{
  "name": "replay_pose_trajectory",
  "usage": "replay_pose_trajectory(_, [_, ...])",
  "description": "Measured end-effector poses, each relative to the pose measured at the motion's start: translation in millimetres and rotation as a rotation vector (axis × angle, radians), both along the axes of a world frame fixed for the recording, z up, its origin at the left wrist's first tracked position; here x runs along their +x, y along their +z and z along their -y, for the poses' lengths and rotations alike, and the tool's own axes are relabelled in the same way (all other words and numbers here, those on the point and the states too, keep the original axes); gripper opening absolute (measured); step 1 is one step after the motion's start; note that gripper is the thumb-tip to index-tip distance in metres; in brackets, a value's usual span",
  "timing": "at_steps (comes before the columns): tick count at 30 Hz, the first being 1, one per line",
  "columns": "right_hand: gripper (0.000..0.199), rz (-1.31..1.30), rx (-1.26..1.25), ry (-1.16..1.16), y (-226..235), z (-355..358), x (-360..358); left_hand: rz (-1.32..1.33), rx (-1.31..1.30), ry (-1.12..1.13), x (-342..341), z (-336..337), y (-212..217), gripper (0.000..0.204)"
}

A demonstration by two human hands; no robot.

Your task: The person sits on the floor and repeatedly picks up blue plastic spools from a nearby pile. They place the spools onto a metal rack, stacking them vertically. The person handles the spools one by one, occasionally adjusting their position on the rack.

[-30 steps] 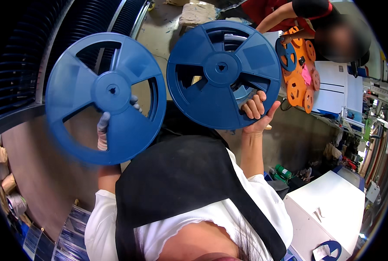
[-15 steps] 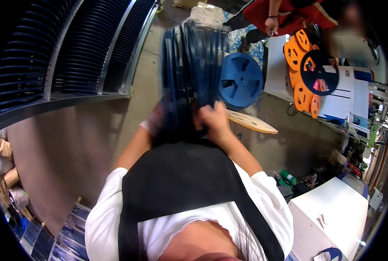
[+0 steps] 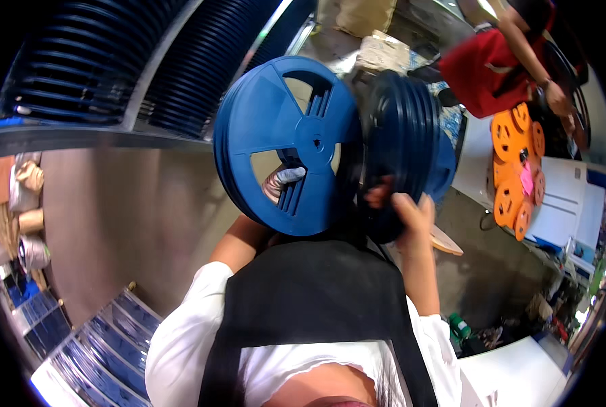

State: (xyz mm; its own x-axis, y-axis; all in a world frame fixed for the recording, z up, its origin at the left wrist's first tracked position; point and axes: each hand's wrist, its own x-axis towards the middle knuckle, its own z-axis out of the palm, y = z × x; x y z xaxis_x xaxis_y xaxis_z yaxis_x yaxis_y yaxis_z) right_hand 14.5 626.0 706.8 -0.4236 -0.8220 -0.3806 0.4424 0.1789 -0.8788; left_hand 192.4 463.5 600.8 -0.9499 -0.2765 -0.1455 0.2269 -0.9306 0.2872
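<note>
My left hand, in a light glove, reaches through a cutout of a stack of blue plastic reels and is closed round it. The stack is held up in front of my chest, its broad face turned upward. My right hand is closed on a second stack of darker blue reels, held edge-on just to the right; its fingers are blurred and partly hidden. Between the two stacks is a narrow dark gap at most.
A metal rack full of dark reels stands at the far left. Behind the right stack are another blue reel and a tan disc. Orange reels lie on a white surface, beside a person in a red garment.
The reels were bunched edge-on together; now they are parted, the left stack swung face up. My view has turned left. The other person's arm and dark reel have moved away from the orange reels.
</note>
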Motion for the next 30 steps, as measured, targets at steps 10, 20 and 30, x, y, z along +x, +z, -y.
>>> replay_pose_trajectory(10, [0.044,0.378,-0.465,-0.438,-29.9,-52.3,-42.3,-0.154,0.089,0.113,13.1,-7.6,-2.1,0.068])
replay_pose_trajectory(20, [0.046,0.55,-0.644,-0.369,-51.1,-70.8,-48.7,-0.245,0.191,0.095,-5.7,-11.6,-6.4,0.077])
replay_pose_trajectory(30, [0.045,0.571,-0.504,-0.345,-56.1,-53.2,-37.4,-0.079,0.207,0.173,3.3,-10.1,-10.1,0.076])
